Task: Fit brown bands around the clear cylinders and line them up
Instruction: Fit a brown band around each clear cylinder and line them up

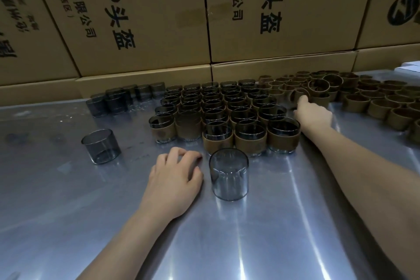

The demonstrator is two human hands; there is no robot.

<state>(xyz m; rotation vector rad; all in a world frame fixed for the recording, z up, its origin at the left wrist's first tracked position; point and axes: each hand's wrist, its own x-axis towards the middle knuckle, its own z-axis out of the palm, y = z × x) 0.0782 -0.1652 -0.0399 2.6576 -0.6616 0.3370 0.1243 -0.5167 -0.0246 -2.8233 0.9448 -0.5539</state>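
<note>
— Cylinders first, then: where do the hands stand with them?

— One bare clear cylinder sits upright on the metal table, just beside the left hand. That hand rests on the table, fingers loosely curled, gripping nothing. The right hand is stretched out to the near edge of the heap of loose brown bands at the back right, fingertips at 1 band; from here I can't tell whether it is pinched or merely touched.

— And how much is finished?

— A good deal, I'd judge. The banded cylinders stand packed in rows in the middle, against the cardboard boxes. The front row holds only 3, so the block looks part-built.

— What's left?

— The bare one by the left hand, a 2nd bare cylinder standing alone to the left, and a small cluster of unbanded ones at the back left. It is dim there, so maybe 6 or so. Bands far outnumber the bare cylinders I can see.
</note>
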